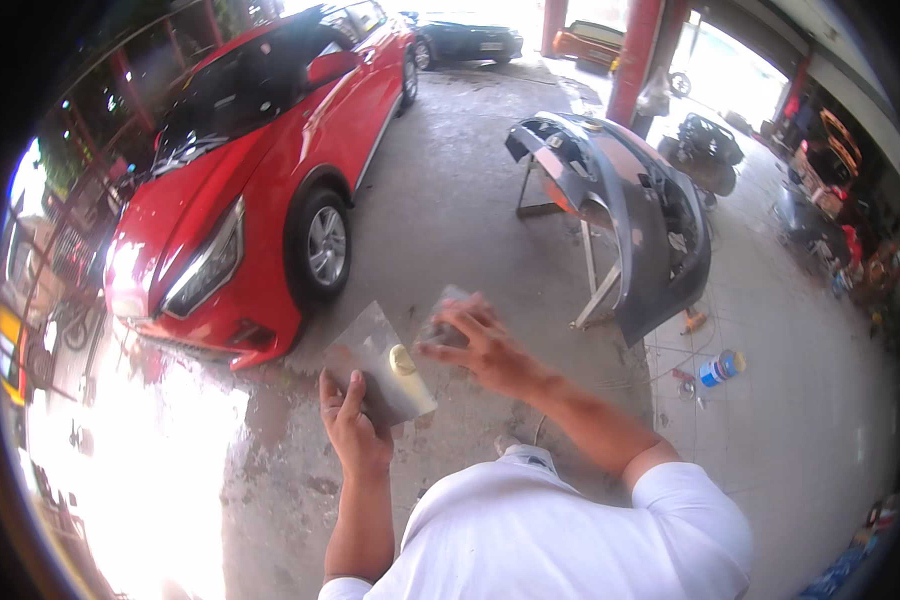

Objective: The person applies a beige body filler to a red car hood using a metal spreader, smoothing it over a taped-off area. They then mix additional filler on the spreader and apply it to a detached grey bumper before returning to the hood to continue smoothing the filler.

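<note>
My left hand (358, 428) is closed on the lower left part of a flat grey mixing plate (370, 340), its thumb lying over the top face. A thick dollop of pale yellow paste (402, 361) sits near the plate's right edge. Just right of the plate, my right hand (492, 348) grips a small grey flat spreader (452, 294), partly covered by the fingers. A small gap separates the spreader from the plate. Whether paste is on the spreader's working edge cannot be made out.
Ahead on the left stands a red car (260, 190). A grey car bumper (625, 220) with sanded patches rests on a metal stand (598, 285) to the right. Near it, a blue can (722, 368) is on the floor. A red pillar (647, 65) rises behind.
</note>
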Demonstrator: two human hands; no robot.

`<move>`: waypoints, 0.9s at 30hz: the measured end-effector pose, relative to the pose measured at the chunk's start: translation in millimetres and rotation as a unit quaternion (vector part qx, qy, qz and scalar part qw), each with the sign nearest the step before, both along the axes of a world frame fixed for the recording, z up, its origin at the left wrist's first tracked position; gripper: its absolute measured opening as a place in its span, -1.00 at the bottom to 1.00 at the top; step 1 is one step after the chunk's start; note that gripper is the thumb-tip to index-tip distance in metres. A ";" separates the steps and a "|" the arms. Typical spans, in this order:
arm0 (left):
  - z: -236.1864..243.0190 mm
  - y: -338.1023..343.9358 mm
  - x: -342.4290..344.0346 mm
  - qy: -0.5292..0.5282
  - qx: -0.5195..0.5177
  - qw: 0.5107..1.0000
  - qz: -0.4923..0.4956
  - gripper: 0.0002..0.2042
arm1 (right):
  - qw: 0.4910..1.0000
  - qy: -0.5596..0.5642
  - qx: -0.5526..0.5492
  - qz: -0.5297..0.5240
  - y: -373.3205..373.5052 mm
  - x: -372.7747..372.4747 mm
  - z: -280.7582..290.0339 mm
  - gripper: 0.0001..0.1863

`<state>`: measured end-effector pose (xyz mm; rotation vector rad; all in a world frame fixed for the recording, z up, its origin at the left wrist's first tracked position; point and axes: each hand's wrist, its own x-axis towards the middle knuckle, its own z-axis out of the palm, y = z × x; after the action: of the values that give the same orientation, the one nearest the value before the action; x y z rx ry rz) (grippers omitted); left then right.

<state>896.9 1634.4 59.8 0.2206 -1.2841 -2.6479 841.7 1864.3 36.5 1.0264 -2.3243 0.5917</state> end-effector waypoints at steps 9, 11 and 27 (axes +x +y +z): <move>-4.5 0.8 10.9 0.174 -0.410 0.856 0.261 -0.67 | 0.996 -0.040 0.022 0.080 -37.0 43.2 -3.8 -0.28; 1.6 -11.7 12.8 0.165 -0.401 0.853 0.292 -0.67 | 0.997 -0.028 0.008 0.070 -32.5 48.8 -1.2 -0.30; 19.5 -27.6 35.9 0.147 -0.431 0.838 0.302 -0.69 | 0.994 -0.021 -0.031 0.098 -73.3 44.2 9.9 -0.36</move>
<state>932.8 1606.8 79.3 0.0507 -1.7616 -1.3474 885.9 1791.0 46.4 1.2340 -2.2408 0.7625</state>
